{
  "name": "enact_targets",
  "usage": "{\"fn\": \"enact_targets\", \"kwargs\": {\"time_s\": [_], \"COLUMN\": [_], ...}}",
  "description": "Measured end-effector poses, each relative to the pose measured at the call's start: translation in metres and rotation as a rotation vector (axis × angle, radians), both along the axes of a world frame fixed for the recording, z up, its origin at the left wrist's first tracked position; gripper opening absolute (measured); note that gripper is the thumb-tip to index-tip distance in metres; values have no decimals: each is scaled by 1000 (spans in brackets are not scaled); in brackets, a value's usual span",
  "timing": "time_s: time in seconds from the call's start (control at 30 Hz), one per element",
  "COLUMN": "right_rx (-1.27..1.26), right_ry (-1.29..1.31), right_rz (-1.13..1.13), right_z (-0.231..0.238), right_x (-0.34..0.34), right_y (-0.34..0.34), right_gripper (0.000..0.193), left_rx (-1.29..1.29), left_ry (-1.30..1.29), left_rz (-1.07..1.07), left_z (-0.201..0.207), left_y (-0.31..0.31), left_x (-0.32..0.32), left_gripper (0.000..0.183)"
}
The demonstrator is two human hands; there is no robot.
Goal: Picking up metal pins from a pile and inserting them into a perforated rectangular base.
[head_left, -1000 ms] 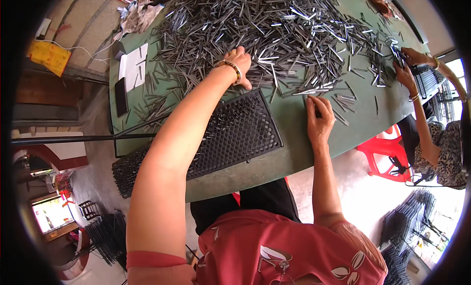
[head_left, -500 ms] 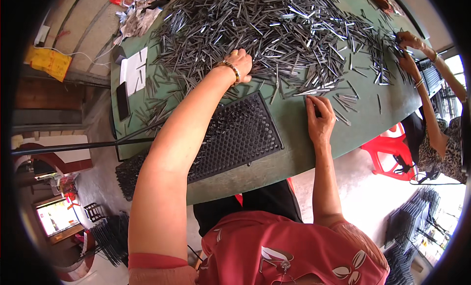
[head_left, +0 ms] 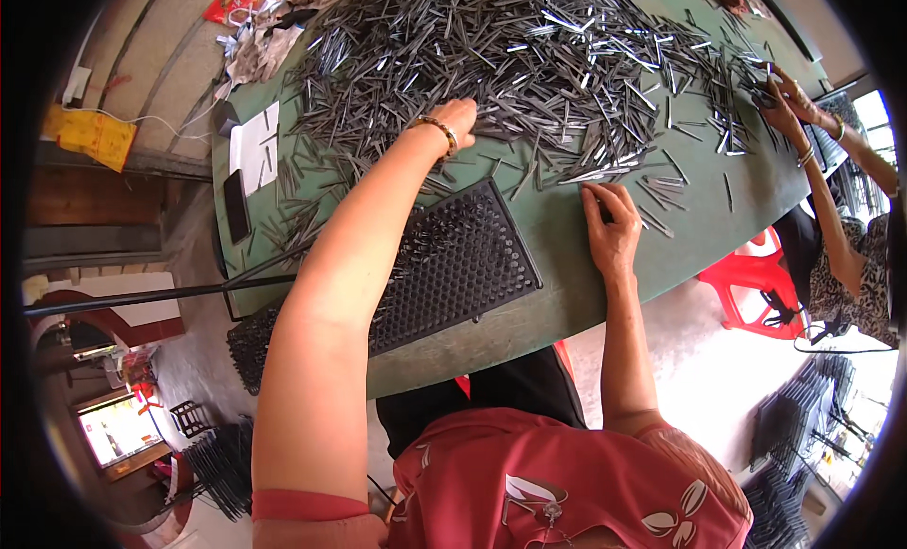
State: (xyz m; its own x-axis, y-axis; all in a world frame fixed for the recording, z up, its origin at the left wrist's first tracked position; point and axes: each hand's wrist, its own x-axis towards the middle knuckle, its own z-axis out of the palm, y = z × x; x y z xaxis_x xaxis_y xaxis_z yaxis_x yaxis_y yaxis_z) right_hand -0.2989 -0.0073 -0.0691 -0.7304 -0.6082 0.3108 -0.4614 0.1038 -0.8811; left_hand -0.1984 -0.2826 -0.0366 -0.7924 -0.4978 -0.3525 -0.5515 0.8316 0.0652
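Observation:
My left hand (head_left: 457,122), with a bracelet at the wrist, is at the near side of a big heap of thin dark metal strips (head_left: 529,67). Its fingers are curled down and their tips are hidden, so anything in them does not show. Farther right, my right hand (head_left: 614,230) stays low over the green table (head_left: 576,294), thumb and fingers bent together. I cannot make out anything between them. Loose strips (head_left: 605,167) lie just beyond its fingertips. Partly under my left forearm is a black tray (head_left: 463,265) with rows of round holes; dark pieces stand in part of it.
A phone (head_left: 237,206) and white paper (head_left: 257,152) lie at the table's left. A black rod (head_left: 170,292) crosses there. At the right, another person's hands (head_left: 786,100) touch strips. A red stool (head_left: 756,284) stands by that person. Cloth gloves (head_left: 265,53) lie at the far left.
My left hand has shifted slightly left and away over the heap, its fingers turned more under. My right hand has barely moved. The other person's hands have come closer together.

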Motion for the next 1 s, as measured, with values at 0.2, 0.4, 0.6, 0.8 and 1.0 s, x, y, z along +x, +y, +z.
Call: {"fn": "enact_targets", "kwargs": {"time_s": [0.2, 0.4, 0.6, 0.8, 1.0], "right_rx": [-19, 10, -4, 14, -19], "right_ry": [-3, 18, 10, -6, -7], "right_rz": [15, 20, 27, 26, 27], "right_z": [0, -1, -1, 0, 4], "right_x": [1, -2, 0, -2, -1], "right_y": [0, 3, -1, -1, 0], "right_gripper": [11, 12, 12, 11, 11], "left_rx": [353, 1272, 1195, 548, 709], "left_ry": [353, 1015, 1559, 1250, 1388], "left_rz": [256, 816, 818, 765, 842], "left_z": [24, 31, 1, -27, -17], "left_y": [-35, -33, -24, -2, -20], "left_x": [22, 23, -9, -15, -17], "left_gripper": [29, 13, 17, 27, 21]}}
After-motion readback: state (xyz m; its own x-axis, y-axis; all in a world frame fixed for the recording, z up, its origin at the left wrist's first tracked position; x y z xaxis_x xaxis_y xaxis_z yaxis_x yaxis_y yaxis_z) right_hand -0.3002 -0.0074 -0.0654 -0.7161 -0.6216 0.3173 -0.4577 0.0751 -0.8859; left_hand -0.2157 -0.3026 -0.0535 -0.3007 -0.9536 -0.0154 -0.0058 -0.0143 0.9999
